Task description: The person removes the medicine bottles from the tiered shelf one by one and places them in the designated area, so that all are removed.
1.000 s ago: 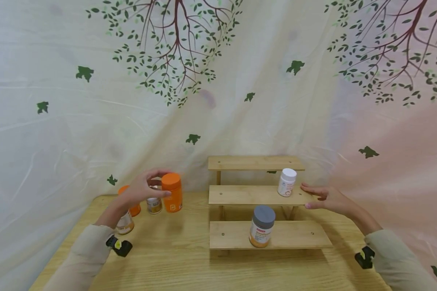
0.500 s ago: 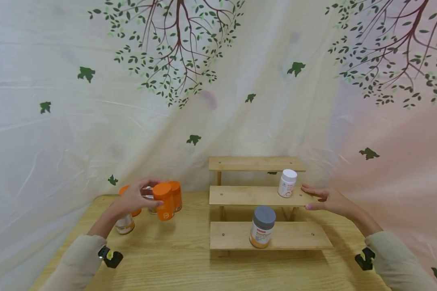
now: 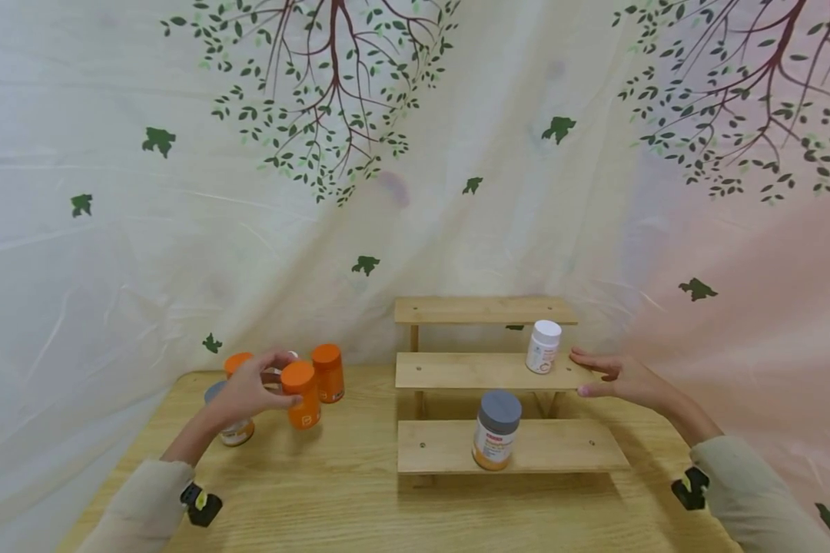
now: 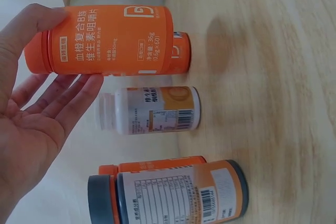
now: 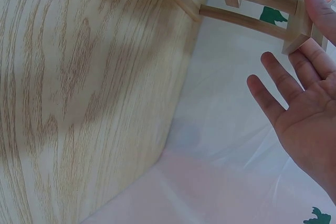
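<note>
Orange jar [image 3: 307, 405] hangs pinched high in our left hand [image 3: 249, 393], likely freeing its base, while our right hand [image 3: 629, 379], fingers spread, seemingly steadies the middle shelf [image 3: 473, 371].

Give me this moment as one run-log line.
Left hand: holds orange bottle; Right hand: touches wooden rack; Middle shelf: white bottle; Bottom shelf: gray-lidded jar

A pale curtain [image 3: 429, 238] printed with leafy branches [image 3: 335, 46] hangs behind a wood-grained table [image 3: 318, 495].
</note>
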The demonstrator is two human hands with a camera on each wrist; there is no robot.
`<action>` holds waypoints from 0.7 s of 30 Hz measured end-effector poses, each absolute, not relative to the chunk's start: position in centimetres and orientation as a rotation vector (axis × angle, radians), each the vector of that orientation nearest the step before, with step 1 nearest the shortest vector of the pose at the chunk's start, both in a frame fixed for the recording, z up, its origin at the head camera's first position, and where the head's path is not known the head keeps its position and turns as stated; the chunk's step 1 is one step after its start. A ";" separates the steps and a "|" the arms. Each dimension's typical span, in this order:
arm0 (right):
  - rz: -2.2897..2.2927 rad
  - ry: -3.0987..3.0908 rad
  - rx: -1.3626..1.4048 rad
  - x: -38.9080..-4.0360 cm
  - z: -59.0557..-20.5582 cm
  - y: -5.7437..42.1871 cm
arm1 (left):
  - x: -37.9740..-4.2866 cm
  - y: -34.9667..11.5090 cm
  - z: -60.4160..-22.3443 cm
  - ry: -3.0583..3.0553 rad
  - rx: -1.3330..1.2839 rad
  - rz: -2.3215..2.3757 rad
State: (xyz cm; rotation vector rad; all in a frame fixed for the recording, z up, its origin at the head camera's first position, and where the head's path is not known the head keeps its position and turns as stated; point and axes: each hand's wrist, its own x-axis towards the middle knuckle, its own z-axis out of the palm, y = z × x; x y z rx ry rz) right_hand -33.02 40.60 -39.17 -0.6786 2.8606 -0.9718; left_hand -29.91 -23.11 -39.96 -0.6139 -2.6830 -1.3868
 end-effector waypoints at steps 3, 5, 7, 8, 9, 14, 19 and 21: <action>-0.976 2.862 -0.679 -33.0 -39.1 40.6 | -29.8 -23.1 -40.2 -2.689 -0.564 -1.385; -0.978 2.861 -0.694 -32.9 -39.1 40.6 | -29.9 -23.2 -40.5 -2.699 -0.527 -1.355; -0.981 2.857 -0.707 -32.9 -39.0 40.6 | -29.9 -23.2 -40.9 -2.701 -0.488 -1.330; -0.982 2.856 -0.704 -32.9 -38.9 40.6 | -29.9 -23.2 -41.1 -2.701 -0.478 -1.313; -0.983 2.855 -0.700 -32.9 -38.9 40.6 | -30.0 -23.2 -41.3 -2.701 -0.463 -1.303; -0.983 2.849 -0.681 -32.9 -38.8 40.5 | -29.8 -23.1 -41.9 -2.717 -0.426 -1.236; -0.997 2.840 -0.698 -32.9 -38.9 40.4 | -29.6 -23.0 -42.2 -2.743 -0.402 -1.209; -1.000 2.839 -0.701 -32.8 -38.9 40.5 | -29.6 -23.0 -42.3 -2.745 -0.401 -1.205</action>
